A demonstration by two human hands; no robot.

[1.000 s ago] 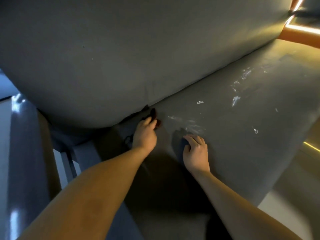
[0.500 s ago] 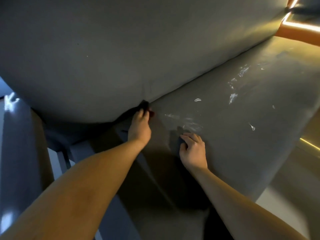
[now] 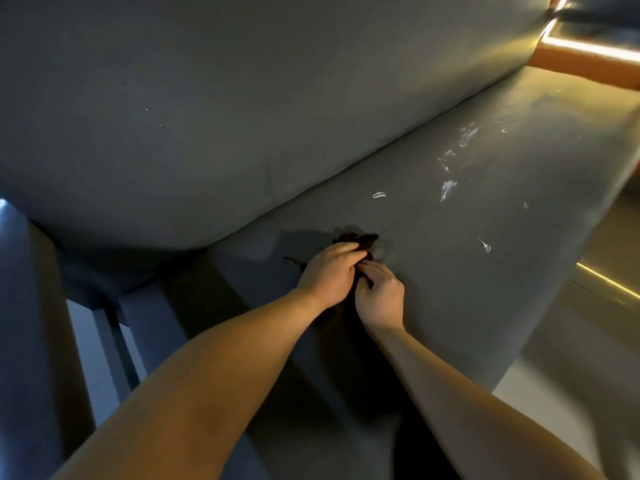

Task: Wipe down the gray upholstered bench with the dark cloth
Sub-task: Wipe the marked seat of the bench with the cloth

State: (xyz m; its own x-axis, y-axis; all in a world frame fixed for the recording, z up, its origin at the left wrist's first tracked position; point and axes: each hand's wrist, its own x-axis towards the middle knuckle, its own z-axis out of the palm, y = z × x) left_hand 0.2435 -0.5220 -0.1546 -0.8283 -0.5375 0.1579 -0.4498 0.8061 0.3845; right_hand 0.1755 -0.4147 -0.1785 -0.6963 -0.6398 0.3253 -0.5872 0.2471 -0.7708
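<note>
Left grip [image 3: 329, 271] and right grip [image 3: 381, 296] pinch dark cloth [image 3: 356, 240], bunched beyond them on bench [image 3: 467, 289].

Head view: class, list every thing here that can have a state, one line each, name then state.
left hand: curled over the dark cloth, holding it.
right hand: fingers curled at the cloth's near edge; grip unclear.
dark cloth: bunched on the bench seat.
bench seat: marked with white smears right of the cloth, not yet wiped.
backrest: a few pale specks.
</note>
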